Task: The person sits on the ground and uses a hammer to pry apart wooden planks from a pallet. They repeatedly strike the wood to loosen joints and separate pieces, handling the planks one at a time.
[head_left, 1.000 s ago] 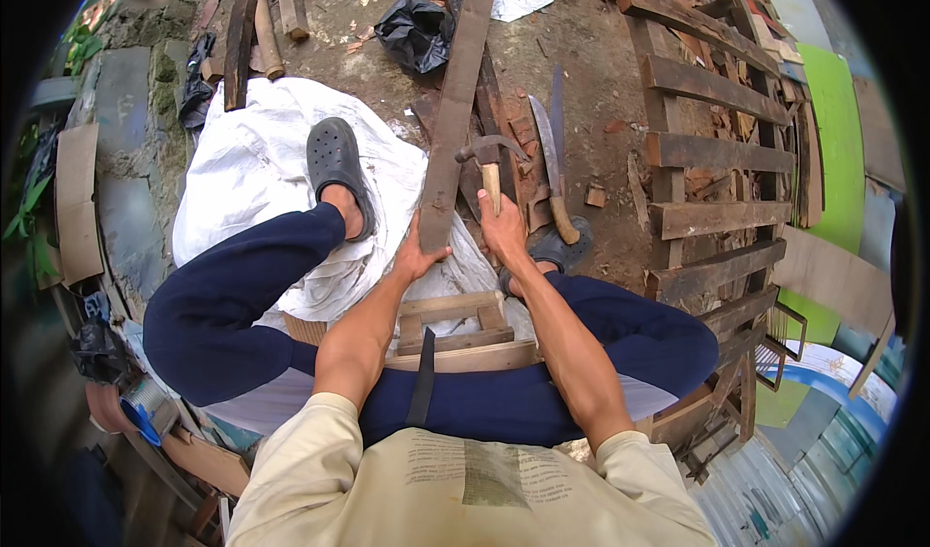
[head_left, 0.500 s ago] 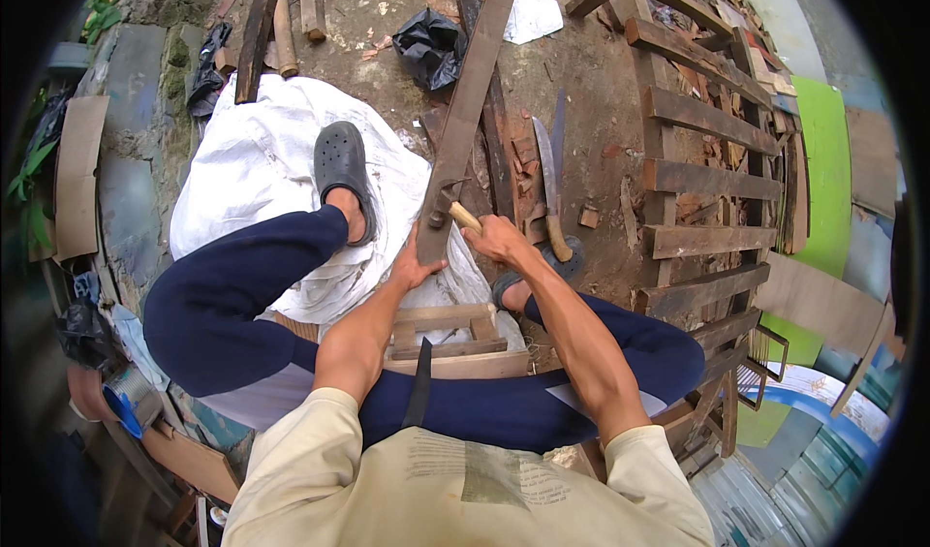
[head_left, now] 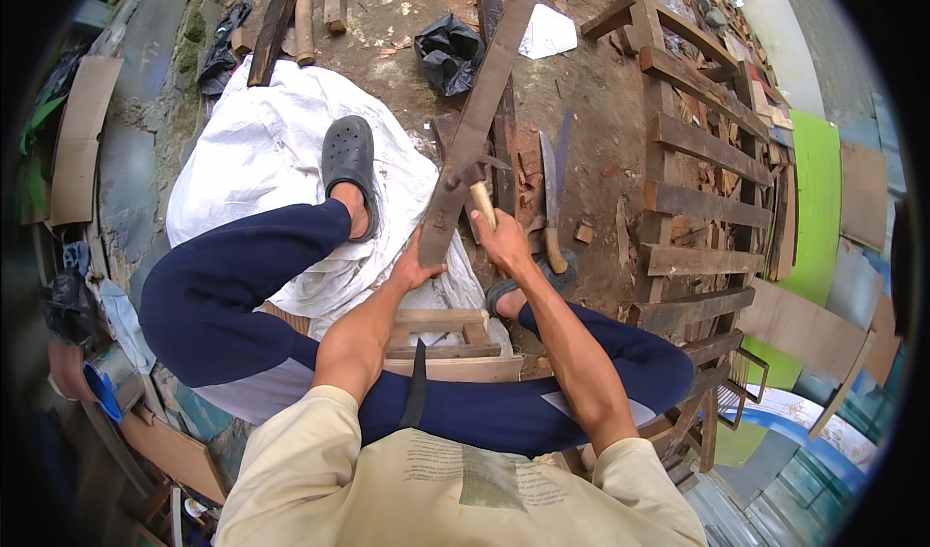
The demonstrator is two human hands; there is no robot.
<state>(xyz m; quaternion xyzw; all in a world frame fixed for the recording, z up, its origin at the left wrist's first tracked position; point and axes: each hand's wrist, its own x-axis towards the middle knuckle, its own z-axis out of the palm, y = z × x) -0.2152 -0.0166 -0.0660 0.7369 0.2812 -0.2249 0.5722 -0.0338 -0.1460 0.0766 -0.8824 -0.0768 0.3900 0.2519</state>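
Observation:
A long brown wooden plank [head_left: 492,77] slants away from me, its near end between my legs. My left hand [head_left: 415,268] is closed on that near end, thumb across the lower edge. In my right hand [head_left: 504,241] is a hammer [head_left: 481,202], gripped by its pale wooden handle. The dark hammer head, with a pointed claw, is at the plank's face, a little farther up than my left hand; whether it touches cannot be made out. Below the plank's end, a small wooden frame [head_left: 455,368] lies in front of my lap.
A white sack [head_left: 252,159] spreads under my left foot. To the right of the plank lie a machete [head_left: 550,193] and a handsaw [head_left: 563,145]. A slatted wooden pallet [head_left: 707,203] stands at right. Beyond are a black plastic bag [head_left: 449,55] and loose timber [head_left: 276,24].
The hammer head has moved away from me and right along the plank, and its handle has turned more upright. My left hand stays on the plank's end. The whole view has shifted slightly.

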